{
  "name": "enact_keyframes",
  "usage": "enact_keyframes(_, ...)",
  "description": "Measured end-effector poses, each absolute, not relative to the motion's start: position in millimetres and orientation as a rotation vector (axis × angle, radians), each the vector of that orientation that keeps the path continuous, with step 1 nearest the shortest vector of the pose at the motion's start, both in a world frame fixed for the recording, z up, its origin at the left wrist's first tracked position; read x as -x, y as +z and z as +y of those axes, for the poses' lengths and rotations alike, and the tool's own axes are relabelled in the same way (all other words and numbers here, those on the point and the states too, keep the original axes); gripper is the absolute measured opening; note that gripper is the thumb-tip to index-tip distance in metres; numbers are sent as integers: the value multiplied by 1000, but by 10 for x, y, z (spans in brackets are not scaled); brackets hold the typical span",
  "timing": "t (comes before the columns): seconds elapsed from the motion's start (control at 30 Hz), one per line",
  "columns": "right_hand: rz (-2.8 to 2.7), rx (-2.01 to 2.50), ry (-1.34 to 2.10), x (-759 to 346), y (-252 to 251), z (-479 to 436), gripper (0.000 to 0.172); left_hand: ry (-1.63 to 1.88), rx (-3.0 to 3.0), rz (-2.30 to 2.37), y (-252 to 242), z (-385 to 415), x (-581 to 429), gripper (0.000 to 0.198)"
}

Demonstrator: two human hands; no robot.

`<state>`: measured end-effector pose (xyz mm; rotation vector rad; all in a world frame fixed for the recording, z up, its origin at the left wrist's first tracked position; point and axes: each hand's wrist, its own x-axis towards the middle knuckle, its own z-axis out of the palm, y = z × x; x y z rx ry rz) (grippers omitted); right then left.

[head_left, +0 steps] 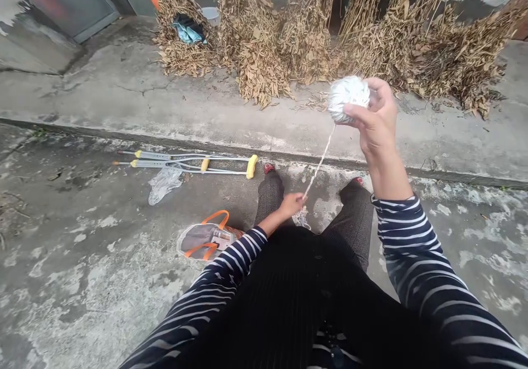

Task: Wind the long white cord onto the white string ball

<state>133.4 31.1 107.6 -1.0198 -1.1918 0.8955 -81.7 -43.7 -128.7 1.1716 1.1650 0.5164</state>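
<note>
My right hand (381,113) is raised at the right, its thumb and fingers closed round a ball of white cord (348,98). From the underside of the ball a twisted white strand (322,160) slants down to the left, looking taut. Its lower end runs into my left hand (292,205), which pinches it low in front of my lap. Below that hand, a loose tangle of pale cord (302,218) hangs or lies between my legs; where it rests I cannot tell.
Crutches with yellow pads (251,166) lie on the concrete at the left, beside a crumpled clear plastic bag (165,185). Closer in stands a bag with orange handles (205,248). Beyond a raised concrete ledge (198,108), bundles of dry stalks (264,44) lean along the wall.
</note>
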Motion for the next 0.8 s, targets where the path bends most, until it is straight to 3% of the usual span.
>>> enact_keyframes(0.03,-1223,1026,912,-1307,1061,288,73,575,-1183,1198,-1216,-336,829,11)
enact_keyframes(0.1,-1295,1041,955,-1229,954,230,71,773,-1228,1208,-973,-71,807,34)
enact_keyframes(0.23,-1314,1075,1026,-1066,633,82,70,1160,-1262,869,-403,398,591,60)
enact_keyframes(0.4,-1292,1116,1027,-1053,588,-57,73,1087,-1119,853,-266,319,340,25)
enact_keyframes(0.57,-1234,1185,950,-1171,570,59,69,856,-1078,753,-393,-138,444,31)
enact_keyframes(0.8,-1285,1403,744,-1297,-97,272,70,462,-1318,636,-106,-269,777,36)
